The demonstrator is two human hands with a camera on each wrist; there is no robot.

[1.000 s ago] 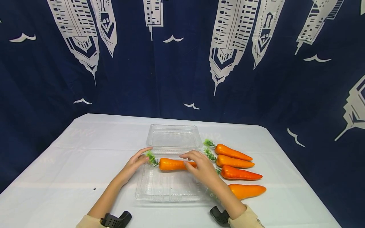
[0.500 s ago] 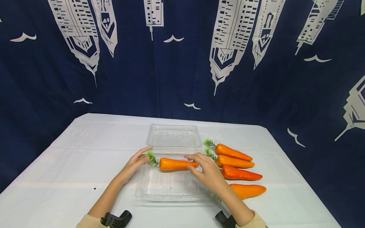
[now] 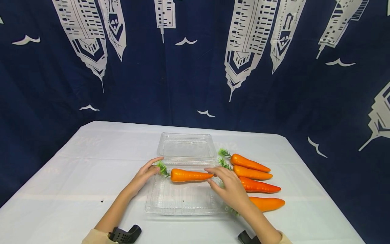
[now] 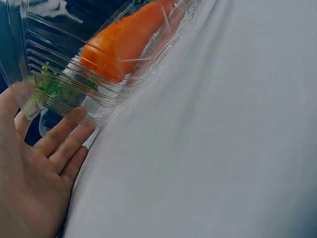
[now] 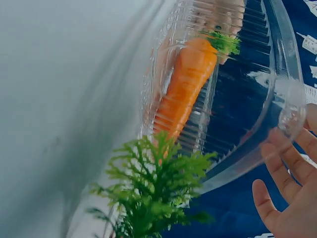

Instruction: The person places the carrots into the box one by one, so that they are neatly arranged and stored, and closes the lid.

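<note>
An orange toy carrot (image 3: 189, 175) with green leaves lies along the back of the clear plastic box (image 3: 170, 210), its tip to the right. My left hand (image 3: 141, 178) is at the box's left side, fingers spread by the leaves; in the left wrist view the fingers of that hand (image 4: 42, 173) touch the box's outer wall. Over the box's right side, my right hand (image 3: 230, 186) has its fingers apart near the carrot's tip, holding nothing. The right wrist view shows this hand (image 5: 292, 183) beside the clear rim.
The box's lid (image 3: 186, 145) lies folded back behind it. Several carrots (image 3: 259, 185) lie in a column right of the box, the nearest (image 3: 269, 204) partly behind my right forearm. A dark blue curtain (image 3: 182, 78) with white prints hangs behind the white table (image 3: 76, 189).
My right hand has moved right and slightly toward me, away from the carrot's body, uncovering its tip. The carrot and my left hand have stayed in place.
</note>
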